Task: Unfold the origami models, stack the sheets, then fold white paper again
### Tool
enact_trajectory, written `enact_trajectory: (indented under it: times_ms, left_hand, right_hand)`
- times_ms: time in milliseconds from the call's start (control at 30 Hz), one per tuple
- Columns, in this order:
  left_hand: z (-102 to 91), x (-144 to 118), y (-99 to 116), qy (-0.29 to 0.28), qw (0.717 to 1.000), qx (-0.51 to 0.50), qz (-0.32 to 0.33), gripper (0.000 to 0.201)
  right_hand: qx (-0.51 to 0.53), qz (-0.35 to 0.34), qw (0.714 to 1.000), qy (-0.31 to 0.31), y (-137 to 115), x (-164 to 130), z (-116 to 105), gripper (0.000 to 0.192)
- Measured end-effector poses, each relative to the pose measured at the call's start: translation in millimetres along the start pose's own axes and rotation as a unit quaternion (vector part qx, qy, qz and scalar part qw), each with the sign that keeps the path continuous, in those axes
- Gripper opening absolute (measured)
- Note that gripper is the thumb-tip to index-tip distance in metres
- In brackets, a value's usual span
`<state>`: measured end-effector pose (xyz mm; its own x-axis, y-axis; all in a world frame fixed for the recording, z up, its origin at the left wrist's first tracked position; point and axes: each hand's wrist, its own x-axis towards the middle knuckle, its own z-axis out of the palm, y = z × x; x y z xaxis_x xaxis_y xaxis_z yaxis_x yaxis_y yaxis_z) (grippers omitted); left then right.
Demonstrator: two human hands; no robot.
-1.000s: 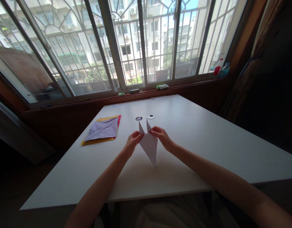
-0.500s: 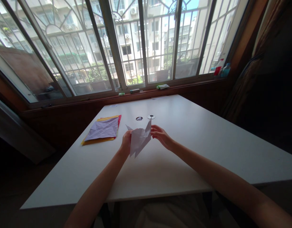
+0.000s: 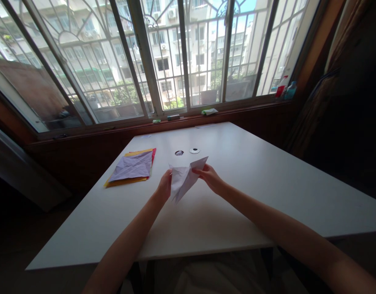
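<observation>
Head view, the only one I have. At centre frame I note a folded white paper piece (image 3: 184,179), pointed at its lower end and raised just above the white surface (image 3: 252,192). The left hand (image 3: 165,185) is closed on the paper's left edge, fingers curled behind it. The right hand (image 3: 210,176) pinches the upper right flap between thumb and fingertips; that flap juts toward the upper right. Both forearms enter from the bottom of the frame.

Left of centre, a stack of coloured sheets (image 3: 131,168) lies flat on the surface, a creased lilac sheet on top with yellow and red edges showing beneath. It sits well apart from the hands. Just above the paper piece I see two small round discs (image 3: 187,152) side by side on the surface. A barred window (image 3: 163,57) fills the upper frame; small items rest on its sill, too small to identify.
</observation>
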<state>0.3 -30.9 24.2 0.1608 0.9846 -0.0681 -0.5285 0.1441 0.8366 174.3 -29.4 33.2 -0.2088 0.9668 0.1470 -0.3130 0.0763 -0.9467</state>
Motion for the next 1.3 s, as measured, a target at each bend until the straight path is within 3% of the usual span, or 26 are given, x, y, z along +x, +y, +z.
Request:
enact_trajectory:
  times_ms: [167,300,500,700,867,1033,1200,1300]
  left_hand:
    - [-1.2,6,-1,-0.056,0.998,-0.036,0.013,0.045]
    - [-0.8,5,-3,-0.081,0.996,0.002,0.047,0.039]
    - [1.4,8,-6,0.034,0.995,-0.021,0.089,0.034]
    - [-1.1,9,-2,0.142,0.984,-0.01,0.109,0.035]
    - [-4.4,8,1,0.172,0.979,0.006,0.114,0.034]
    - [-10.1,9,4,0.187,0.972,0.013,0.138,0.027]
    - [-26.7,15,3,0.289,0.945,0.089,0.123,0.034]
    - [-35.5,17,4,0.317,0.933,0.114,0.124,0.043]
  right_hand:
    - [0.05,0.016,0.996,0.068,3,4,-5,0.029]
    - [0.077,0.019,0.991,0.103,9,8,-9,0.024]
    - [0.07,0.023,0.984,0.164,9,10,-12,0.023]
    - [0.056,0.004,0.984,0.169,3,5,-9,0.027]
    - [0.049,-0.021,0.983,0.178,3,6,-8,0.029]
    - [0.016,-0.019,0.974,0.226,6,11,-14,0.028]
    - [-0.046,-0.013,0.962,0.268,11,15,-22,0.031]
    - [-0.07,0.0,0.959,0.274,12,16,-26,0.034]
